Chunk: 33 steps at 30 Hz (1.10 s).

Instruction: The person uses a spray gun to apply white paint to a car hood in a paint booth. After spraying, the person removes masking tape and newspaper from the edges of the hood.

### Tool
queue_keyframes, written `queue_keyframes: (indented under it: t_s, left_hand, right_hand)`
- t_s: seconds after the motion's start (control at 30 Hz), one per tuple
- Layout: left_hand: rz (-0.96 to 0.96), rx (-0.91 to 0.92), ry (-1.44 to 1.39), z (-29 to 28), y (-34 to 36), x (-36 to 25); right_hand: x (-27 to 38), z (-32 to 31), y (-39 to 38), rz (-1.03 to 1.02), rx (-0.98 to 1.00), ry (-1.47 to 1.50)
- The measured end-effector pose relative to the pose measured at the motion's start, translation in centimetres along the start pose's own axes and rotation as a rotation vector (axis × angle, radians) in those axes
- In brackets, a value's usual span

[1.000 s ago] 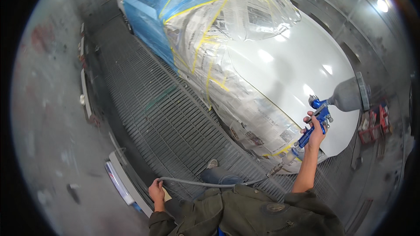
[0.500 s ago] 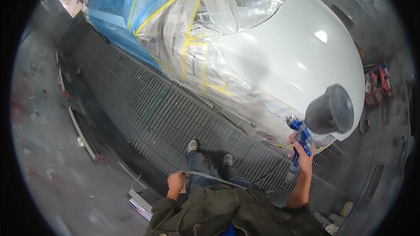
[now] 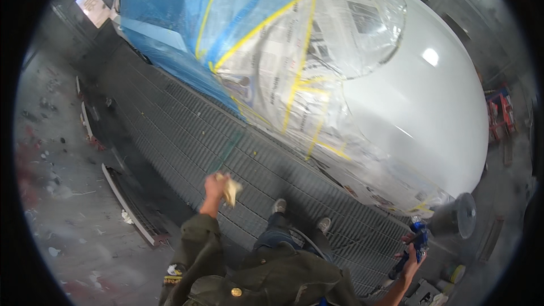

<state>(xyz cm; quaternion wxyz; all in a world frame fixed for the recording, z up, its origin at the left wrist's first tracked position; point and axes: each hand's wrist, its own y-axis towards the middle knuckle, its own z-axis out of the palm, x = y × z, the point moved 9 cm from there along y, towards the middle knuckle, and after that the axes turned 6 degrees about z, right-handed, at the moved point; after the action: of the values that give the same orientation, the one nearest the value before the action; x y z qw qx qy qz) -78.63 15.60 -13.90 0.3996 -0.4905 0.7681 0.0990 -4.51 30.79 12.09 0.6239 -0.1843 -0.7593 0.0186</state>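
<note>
My right hand (image 3: 413, 262) is closed round the handle of a blue spray gun (image 3: 420, 239) at the lower right, beside the car's front corner. A dark grey paint cup (image 3: 451, 219) is fixed to the gun and tilts to the right. My left hand (image 3: 213, 185) is raised over the grating, with a crumpled pale yellow cloth (image 3: 230, 191) in its fingers. A grey hose (image 3: 317, 248) runs across my legs. The white, glossy hood (image 3: 436, 96) curves at the upper right, apart from both hands.
Newspaper masking (image 3: 283, 39) with yellow tape and clear plastic covers part of the car; blue sheeting (image 3: 156, 11) covers more. I stand on metal floor grating (image 3: 187, 119). Metal strips (image 3: 127, 207) lie to the left. A red rack (image 3: 501, 114) stands at the right, a tape roll (image 3: 457, 273) lower right.
My right hand has moved the spray gun down and right, away from over the hood. My left hand has let go of the hose and risen to the left with the cloth. The view has shifted.
</note>
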Motion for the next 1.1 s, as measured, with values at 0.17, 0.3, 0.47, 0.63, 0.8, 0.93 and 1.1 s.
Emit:
queue_keyframes:
  t_s: [0.17, 0.3, 0.47, 0.63, 0.8, 0.93, 1.1]
  left_hand:
    - [0.123, -0.228, -0.965, -12.6, 16.5, -17.4]
    - [0.778, -0.622, -0.599, -20.0, 18.3, -39.7]
    - [1.201, -0.709, 0.158, -14.7, 20.8, -53.5]
    - [0.989, -0.294, 0.712, -1.7, 24.5, -49.0]
    - [1.192, -0.303, 0.629, -1.8, 22.5, -49.2]
    - [1.253, -0.299, 0.591, -3.2, 21.6, -49.3]
    - [1.203, -0.111, 0.574, -3.1, 21.0, -48.8]
  right_hand:
    - [0.6, 2.2, -2.0, -0.035, -0.079, 0.024]
    - [-0.5, 1.5, -3.8, -0.038, -0.221, 0.078]
    - [0.8, 3.9, -4.7, -0.074, -0.219, 0.091]
    - [1.4, 3.4, -6.7, -0.050, -0.251, 0.105]
    - [-0.3, 2.9, -7.0, -0.071, -0.331, 0.147]
    - [-2.2, 3.1, -6.9, -0.004, -0.369, 0.186]
    - [-4.2, 3.3, -6.6, 0.004, -0.439, 0.279]
